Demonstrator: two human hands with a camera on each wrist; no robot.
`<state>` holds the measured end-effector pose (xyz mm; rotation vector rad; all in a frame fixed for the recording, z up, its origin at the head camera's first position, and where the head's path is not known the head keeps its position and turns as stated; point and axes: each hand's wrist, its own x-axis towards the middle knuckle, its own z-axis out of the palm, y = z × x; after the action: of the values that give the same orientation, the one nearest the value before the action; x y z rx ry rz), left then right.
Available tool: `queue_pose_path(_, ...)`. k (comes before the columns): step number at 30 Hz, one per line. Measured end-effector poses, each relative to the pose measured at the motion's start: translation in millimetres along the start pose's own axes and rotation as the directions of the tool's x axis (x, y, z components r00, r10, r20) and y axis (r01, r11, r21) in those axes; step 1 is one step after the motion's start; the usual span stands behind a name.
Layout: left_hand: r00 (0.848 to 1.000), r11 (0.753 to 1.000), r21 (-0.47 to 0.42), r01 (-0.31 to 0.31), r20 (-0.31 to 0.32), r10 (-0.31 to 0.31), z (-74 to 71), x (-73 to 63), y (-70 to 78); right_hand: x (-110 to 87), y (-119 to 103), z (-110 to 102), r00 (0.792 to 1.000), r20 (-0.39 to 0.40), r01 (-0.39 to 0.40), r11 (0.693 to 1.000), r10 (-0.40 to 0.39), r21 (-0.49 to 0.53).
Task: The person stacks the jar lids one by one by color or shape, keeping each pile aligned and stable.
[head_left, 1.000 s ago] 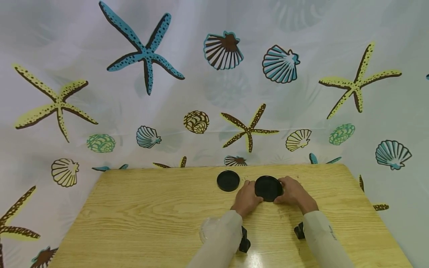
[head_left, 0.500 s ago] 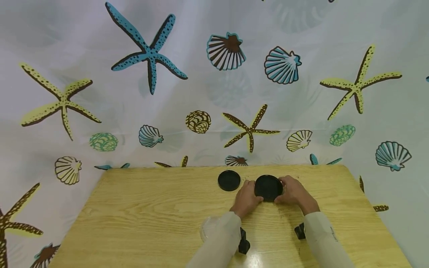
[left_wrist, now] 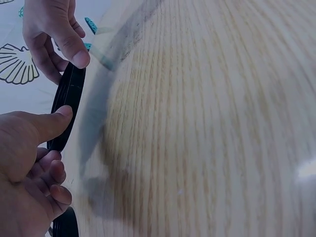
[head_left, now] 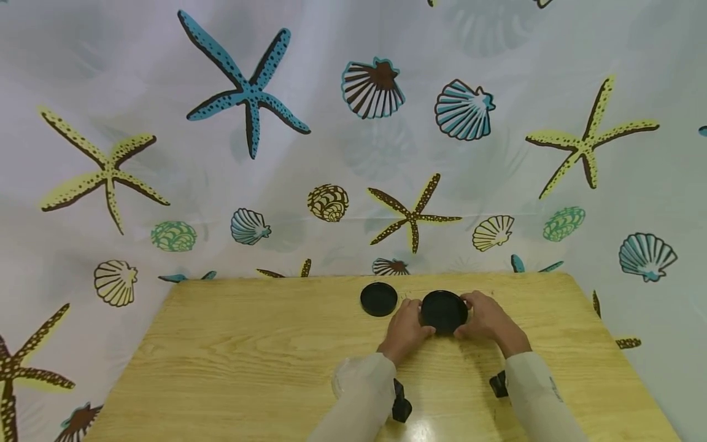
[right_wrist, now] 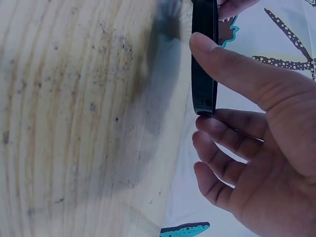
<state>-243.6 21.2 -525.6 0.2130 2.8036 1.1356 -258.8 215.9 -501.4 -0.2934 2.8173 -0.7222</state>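
Note:
A shallow black round lid is held between both hands near the far edge of the table. My left hand pinches its left rim, thumb on the near side and fingers beyond. On the right rim my right hand has the same kind of pinch. In the right wrist view the lid stands edge-on between thumb and index finger, the other fingers loosely curled. A second black round lid lies flat just left of the left hand; part of it shows in the left wrist view.
A clear round dish or lid lies on the wooden table, partly hidden by the left sleeve. Black wrist mounts stick out beneath both forearms. A curtain printed with starfish and shells hangs behind the table's far edge.
The view has shifted slightly with the head. Both hands keep their hold on the black lid, which stays in nearly the same place.

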Motion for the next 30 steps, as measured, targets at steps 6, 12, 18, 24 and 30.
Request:
queue_pose_path(6,1.0,1.0,-0.008,-0.02,-0.002,0.02,-4.2,-5.4,0.6,-6.3,-4.3,-0.6,1.0,-0.008,0.007,1.0,-0.007,0.007)
queue_pose_path(12,0.999,0.999,-0.005,-0.041,-0.003,0.041,-7.5,-6.5,0.2,-11.5,-7.6,-1.9,1.0,-0.023,0.019,1.0,-0.019,0.008)
queue_pose_path(18,0.999,0.999,-0.004,-0.034,0.011,0.034,-11.3,-10.2,0.6,-17.5,-12.2,-3.2,0.999,-0.032,0.021,0.999,-0.02,0.03)
queue_pose_path(24,0.999,0.999,-0.04,-0.018,0.034,0.019,-17.7,-13.0,1.9,-20.7,-15.1,-3.4,0.998,-0.051,0.039,0.998,-0.037,0.039)
queue_pose_path(30,0.998,0.998,-0.068,-0.011,0.06,0.016,-21.7,-13.4,-1.5,-20.6,-17.3,-2.3,0.998,-0.054,0.048,0.998,-0.045,0.043)
